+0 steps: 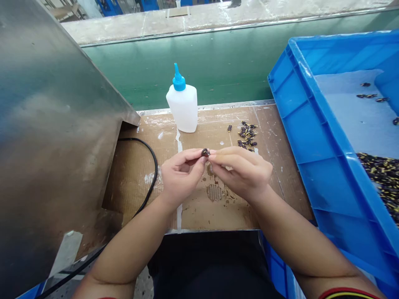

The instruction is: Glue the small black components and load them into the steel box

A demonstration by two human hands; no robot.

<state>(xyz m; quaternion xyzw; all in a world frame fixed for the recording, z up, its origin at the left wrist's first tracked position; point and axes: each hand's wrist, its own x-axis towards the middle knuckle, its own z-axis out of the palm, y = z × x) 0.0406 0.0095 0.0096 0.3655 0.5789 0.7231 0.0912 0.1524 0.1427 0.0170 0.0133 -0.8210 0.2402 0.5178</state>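
Observation:
A small dark round part [205, 153] is pinched at the fingertips of my left hand [182, 174], and my right hand [243, 172] presses its fingertips against the part from the other side. Both hands hover above a cardboard-covered bench [199, 207]. Beyond them, a loose heap of small dark parts with yellow marks [247, 135] lies on the cardboard. Much of the held part is hidden by my fingers, so its exact shape cannot be made out.
A white plastic bottle with a blue nozzle [182, 106] stands on the bench. A large blue plastic crate [330, 124] at right holds many similar parts. A steel panel [52, 124] rises at left, a black cable [152, 166] curves beside it, and a green wall [187, 66] backs the bench.

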